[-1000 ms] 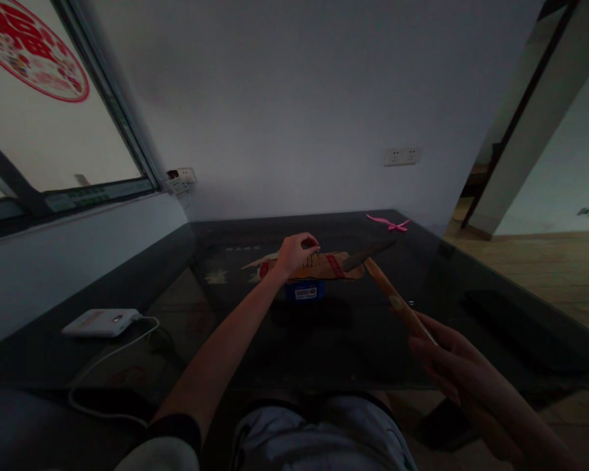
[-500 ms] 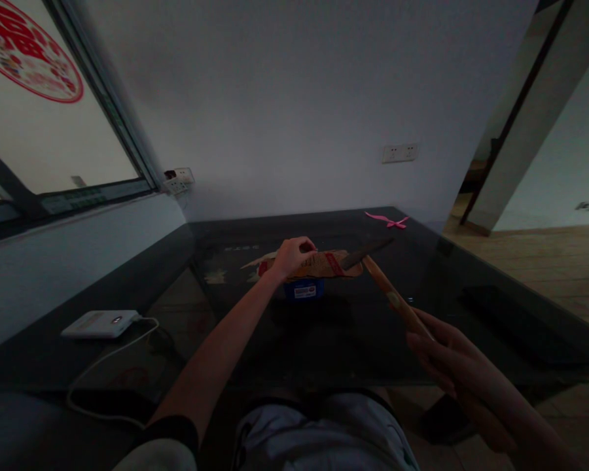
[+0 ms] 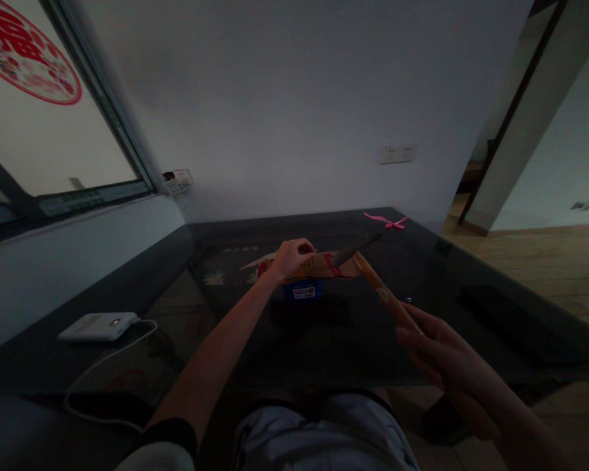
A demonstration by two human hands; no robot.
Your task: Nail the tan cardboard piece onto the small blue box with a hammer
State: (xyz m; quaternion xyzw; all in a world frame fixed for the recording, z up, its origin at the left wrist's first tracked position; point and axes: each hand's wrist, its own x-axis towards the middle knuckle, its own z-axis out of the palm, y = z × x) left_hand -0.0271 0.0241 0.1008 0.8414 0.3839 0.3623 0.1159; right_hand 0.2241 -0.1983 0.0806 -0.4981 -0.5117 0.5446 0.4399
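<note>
Left hand: it reached forward to the middle of the table, and the left hand (image 3: 289, 257) lay over the left part of the cardboard, its thumb and forefinger curled toward each other; whether they pinched anything could not be told.
Right hand: the right hand (image 3: 436, 347) was closed firmly around the wooden handle of a hammer (image 3: 383, 296), with the butt end sticking out below the fist.
Hammer: it slanted up and leftward from the fist; its dark metal head overlapped the right end of the cardboard in view, but touching or hovering could not be told.
Cardboard: the torn brown cardboard (image 3: 319, 267), printed with red bands, lay on top of a blue box (image 3: 303, 290) near the middle of the table; small dark marks beside the left fingertips were too dim to make out.
Blue box: it sat under the cardboard, a white label on its near side.
Table: the dark, glossy table (image 3: 363, 353) reflected the things on it.
Left side of table: a white power bank (image 3: 98, 326) lay there, a white cable (image 3: 103, 358) running from it over the near edge.
Far right corner: a pink ribbon (image 3: 393, 224) lay near the wall (image 3: 285, 118).
Wall: a double socket (image 3: 397, 154) was set above the ribbon.
</note>
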